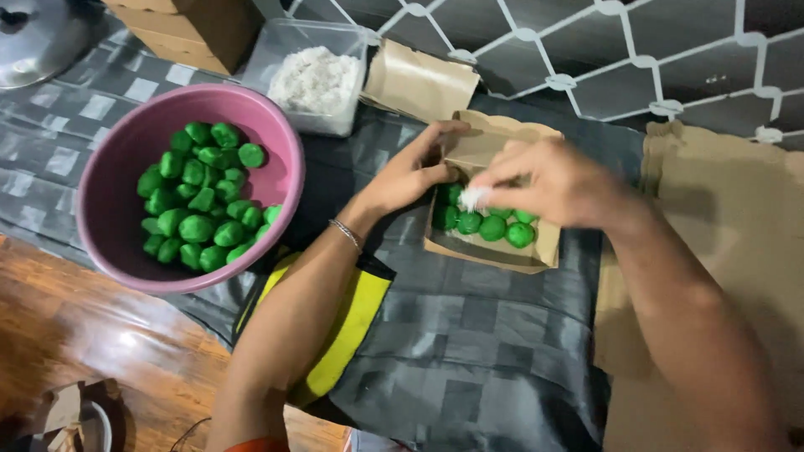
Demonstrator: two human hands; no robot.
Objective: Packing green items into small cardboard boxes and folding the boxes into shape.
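A small brown paper box (492, 205) sits open just right of centre, holding a row of green balls (493, 227). Its long axis runs roughly from 9 to 3 o'clock, tilted slightly down to the right, with the open lid standing at its 12 o'clock side. The right hand (557, 182) hovers over it, fingertips pinched together on a tuft of white shreds (474, 198) above the balls. The left hand (412, 172) grips the box's 9 o'clock wall, fingers closed on the rim, a thin bracelet (345, 233) at the wrist.

At 9 o'clock from the box a pink bowl (117, 243) holds more green balls. At 11 o'clock stands a clear tub (280, 46) of white shreds, beside a folded brown box (416, 82). Everything rests on a grey checked cloth (469, 351) over a wooden floor (75, 335); flat cardboard (737, 209) lies at 3 o'clock.
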